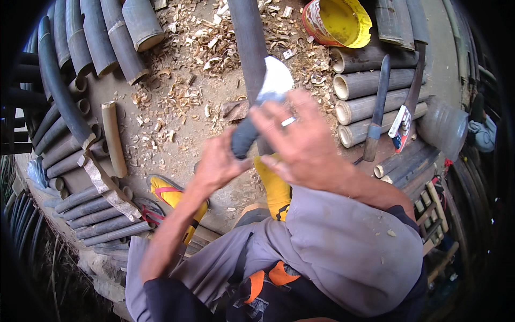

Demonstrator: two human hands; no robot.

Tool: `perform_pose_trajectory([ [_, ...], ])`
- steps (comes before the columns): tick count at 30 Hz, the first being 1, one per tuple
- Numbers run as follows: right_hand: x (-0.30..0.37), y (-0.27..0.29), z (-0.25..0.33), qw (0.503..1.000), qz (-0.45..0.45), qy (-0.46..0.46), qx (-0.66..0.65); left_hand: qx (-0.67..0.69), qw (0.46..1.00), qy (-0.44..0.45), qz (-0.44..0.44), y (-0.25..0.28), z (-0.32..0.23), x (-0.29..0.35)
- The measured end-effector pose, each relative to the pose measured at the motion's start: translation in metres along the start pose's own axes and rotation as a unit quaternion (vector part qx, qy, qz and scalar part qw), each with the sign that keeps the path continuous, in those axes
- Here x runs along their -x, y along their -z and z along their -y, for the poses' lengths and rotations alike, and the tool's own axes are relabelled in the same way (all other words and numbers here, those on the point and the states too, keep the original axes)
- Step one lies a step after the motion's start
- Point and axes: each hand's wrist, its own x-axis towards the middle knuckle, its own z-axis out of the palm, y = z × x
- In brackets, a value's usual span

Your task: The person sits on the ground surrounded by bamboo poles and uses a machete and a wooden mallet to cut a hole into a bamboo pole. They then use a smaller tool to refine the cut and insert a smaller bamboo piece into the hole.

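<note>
In front of my lap my left hand [217, 163] is closed around the lower end of a short dark cylinder [245, 138]. From its far end comes a bright white, curved, blade-like part [277, 77], washed out by light, so its exact kind is unclear. My right hand [303, 137], blurred and wearing a ring, lies against the cylinder's right side with fingers spread. Beneath both hands a long dark bamboo pole [248, 37] runs away from me. A small brown block [235, 110] sits beside the pole.
Wood shavings [214, 48] litter the ground. Cut bamboo lengths [381, 83] are stacked at right, more bamboo [96, 37] at left. A long knife [379, 107] and a saw [410, 102] rest on the right stack. A yellow bucket [338, 24] stands at far right.
</note>
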Motion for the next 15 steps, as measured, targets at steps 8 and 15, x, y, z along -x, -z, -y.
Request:
perform_pose_trajectory([
  [8,0.004,-0.098,0.040,0.993,-0.027,0.040,-0.109,-0.248,0.939,0.005,0.238,0.080,-0.002,0.007],
  [15,-0.015,-0.121,0.035,0.956,-0.022,-0.016,-0.292,-0.297,0.899,-0.004,0.320,0.098,-0.012,-0.035],
])
